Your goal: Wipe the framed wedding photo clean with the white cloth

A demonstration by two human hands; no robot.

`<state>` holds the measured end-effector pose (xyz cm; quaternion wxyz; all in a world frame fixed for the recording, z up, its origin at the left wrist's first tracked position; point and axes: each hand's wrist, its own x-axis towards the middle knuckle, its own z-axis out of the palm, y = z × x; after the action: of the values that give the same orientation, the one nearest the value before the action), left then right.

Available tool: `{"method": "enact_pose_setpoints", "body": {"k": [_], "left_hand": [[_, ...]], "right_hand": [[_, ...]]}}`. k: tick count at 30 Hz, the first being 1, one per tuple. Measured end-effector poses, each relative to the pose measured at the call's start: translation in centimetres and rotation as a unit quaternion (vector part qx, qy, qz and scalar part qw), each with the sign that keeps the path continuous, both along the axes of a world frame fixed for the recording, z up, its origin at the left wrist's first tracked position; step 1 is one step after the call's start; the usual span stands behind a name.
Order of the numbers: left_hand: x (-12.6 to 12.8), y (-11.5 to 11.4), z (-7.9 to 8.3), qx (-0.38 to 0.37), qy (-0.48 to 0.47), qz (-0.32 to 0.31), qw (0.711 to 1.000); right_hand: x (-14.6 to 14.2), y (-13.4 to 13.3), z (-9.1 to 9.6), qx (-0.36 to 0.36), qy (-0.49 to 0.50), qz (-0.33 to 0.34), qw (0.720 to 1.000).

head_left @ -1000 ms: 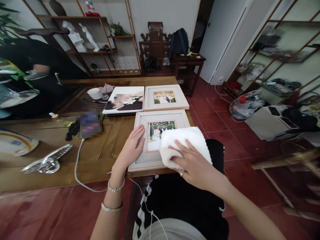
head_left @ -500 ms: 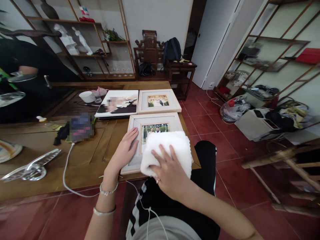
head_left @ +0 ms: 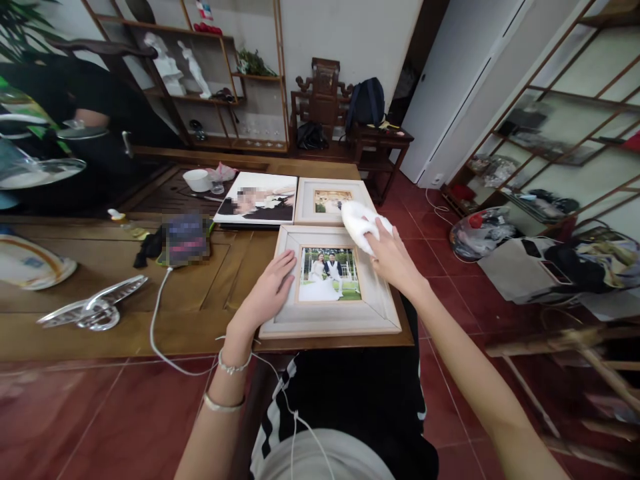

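In front of me a pale wooden picture frame [head_left: 330,321] lies flat on the table, a wedding photo [head_left: 330,275] in its middle. My left hand [head_left: 267,287] rests flat on its left side, fingers stretched out. A fluffy white cloth [head_left: 361,223] is in my right hand [head_left: 393,257], bunched at the frame's upper right corner. Part of the cloth covers that corner and the edge of a second pale picture frame [head_left: 306,200] behind. Beside that one lies a white photo panel [head_left: 257,197] with a picture of people.
A phone-like pouch [head_left: 185,240] with a white cable [head_left: 156,320] lies on the wooden table [head_left: 220,327]. Left of it are a silver winged ornament [head_left: 97,303], a small bottle [head_left: 125,223] and a white cup [head_left: 197,180]. Another person's hand [head_left: 94,119] shows at far left.
My right hand has carried the white cloth up and away from me, from the frame's lower right to its upper right corner, uncovering the photo. My left hand stays on the frame.
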<state>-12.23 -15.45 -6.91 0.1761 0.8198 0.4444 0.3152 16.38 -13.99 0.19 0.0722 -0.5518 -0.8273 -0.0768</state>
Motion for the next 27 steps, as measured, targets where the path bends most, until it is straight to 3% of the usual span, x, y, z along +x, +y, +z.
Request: {"method": "enact_pose_setpoints", "body": {"k": [3,6,10,15,19,22,27], "left_hand": [[0.0,0.0,0.1,-0.003,0.0,0.001,1.0],[0.0,0.0,0.1,-0.001,0.001,0.001,1.0],[0.0,0.2,-0.1,0.006,0.0,0.001,1.0],[0.1,0.2,-0.2,0.01,-0.004,0.012,1.0],[0.1,0.0,0.0,0.003,-0.004,0.01,1.0],[0.0,0.1,0.0,0.006,-0.003,0.008,1.0],[-0.1,0.1,0.0,0.003,-0.002,0.002,1.0]], "right_hand": [[-0.9,1.8,-0.4,-0.015,-0.033,0.046,0.998],[-2.2,1.0,-1.2,-0.044,-0.041,0.071,0.996],[-2.9,-2.8,-1.0,-0.091,-0.043,0.091,0.991],[-2.7,-8.4,0.8,-0.158,-0.04,0.136,0.977],[-2.3,-10.8,1.5,-0.183,-0.002,0.16,0.97],[-1.8,-9.9,1.0,-0.16,0.028,0.162,0.973],[-0.8,-4.7,-0.5,-0.091,0.049,0.112,0.988]]}}
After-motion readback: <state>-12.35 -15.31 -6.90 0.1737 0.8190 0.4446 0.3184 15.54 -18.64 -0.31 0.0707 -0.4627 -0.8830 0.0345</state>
